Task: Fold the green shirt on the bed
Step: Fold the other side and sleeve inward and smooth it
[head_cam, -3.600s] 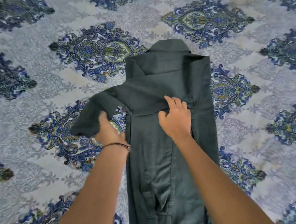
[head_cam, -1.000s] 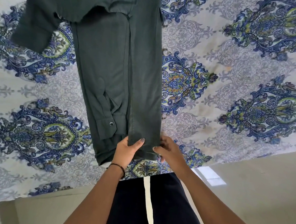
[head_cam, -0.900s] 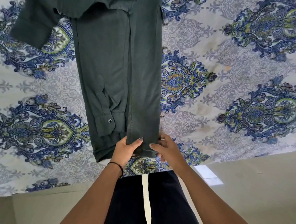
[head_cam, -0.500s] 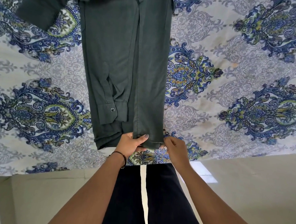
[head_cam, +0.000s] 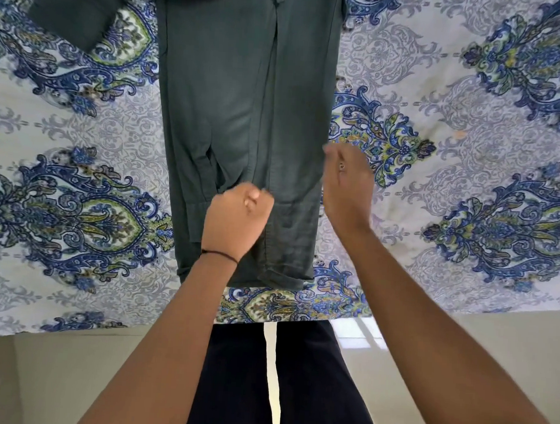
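- The fingers [head_cam: 252, 195] of the left hand [head_cam: 234, 220] are curled into a closed fist over the middle of the green shirt [head_cam: 232, 112]. They seem to pinch a small ridge of the cloth beside the long lengthwise fold, but the back of the hand hides the grip, so this is not sure.
- The right hand [head_cam: 346, 183] is at the right edge of the shirt, a little farther than the left one. It is blurred. Its fingers point away from the person and look close together; whether they hold the edge of the cloth cannot be told.
- A thin dark band [head_cam: 219, 255] goes around the left wrist, and a small ring [head_cam: 341, 166] shows on the right hand.
- The green shirt lies flat on the bed [head_cam: 466, 221] as a long narrow strip, folded lengthwise. It runs from the near edge of the bed to the far edge of the view.
- One sleeve [head_cam: 76, 10] sticks out to the far left, lying on the bed cover.
- The hem [head_cam: 281, 280] of the shirt is just beside the near edge of the bed, in front of the person.
- The bed cover is pale with blue and green ornaments.
- Below the bed edge, dark trousers [head_cam: 311, 391] with a white stripe and a light floor [head_cam: 460, 344] are seen.
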